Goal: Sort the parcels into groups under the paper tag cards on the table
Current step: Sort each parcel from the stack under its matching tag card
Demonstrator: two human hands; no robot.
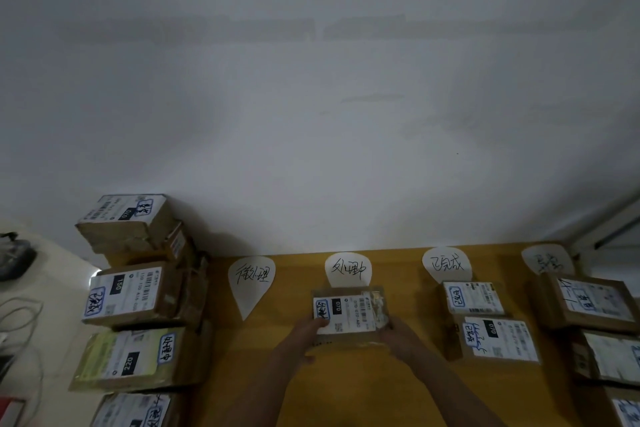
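**Both hands on one parcel under the second tag card**

Left hand (309, 326) grips the near-left corner of a small parcel (349, 314), thumb over its white label. Right hand (398, 334) grips the near-right corner. The parcel lies flat on the yellow surface (346, 388), its far edge touching the tip of the second card (348, 269).

Four handwritten cards sit along the far edge by the wall. First card (251, 279): bare surface beneath it. Third card (447, 263): two parcels in a column below it, far one (472, 297) and near one (498, 336), just touching. Fourth card (547, 260): writing blurred; a brown box (588, 302) below it, with more parcels (613, 355) nearer, partly cut off by the frame edge.

Left of the surface: an unsorted stack of boxes (138, 291), labels facing up, topmost marked 070, lower ones 150 and 220. Cables (20, 312) lie further left.
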